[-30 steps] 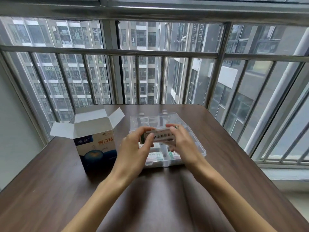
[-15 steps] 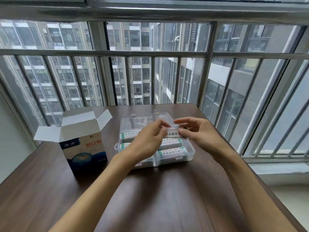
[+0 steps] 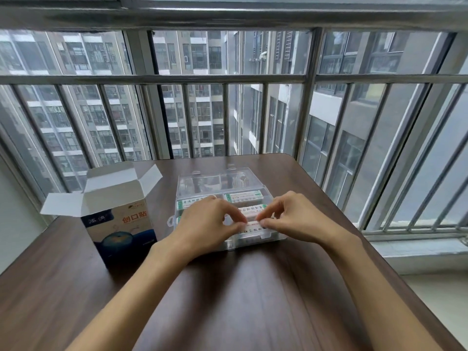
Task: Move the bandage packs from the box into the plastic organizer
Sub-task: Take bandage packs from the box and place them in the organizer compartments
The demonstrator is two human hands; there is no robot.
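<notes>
A clear plastic organizer (image 3: 255, 243) lies open on the brown table, its lid (image 3: 215, 182) folded back. Several white-and-green bandage packs lie in its compartments, one at the back right (image 3: 244, 196). My left hand (image 3: 207, 221) and my right hand (image 3: 293, 216) meet over the front of the organizer. Both pinch the ends of one bandage pack (image 3: 253, 228) with thumb and fingertips, low in the front compartment. The bandage box (image 3: 121, 224), white and blue with red characters, stands to the left with its flaps open.
The wooden table (image 3: 228, 300) reaches to a window with metal bars (image 3: 253, 79) behind it. The table's right edge runs close to the organizer. A grey ledge (image 3: 417, 247) lies to the right below the bars.
The pack held up in both hands a second ago has gone down into the organizer. Both hands have dropped to the front compartment and now pinch a pack there.
</notes>
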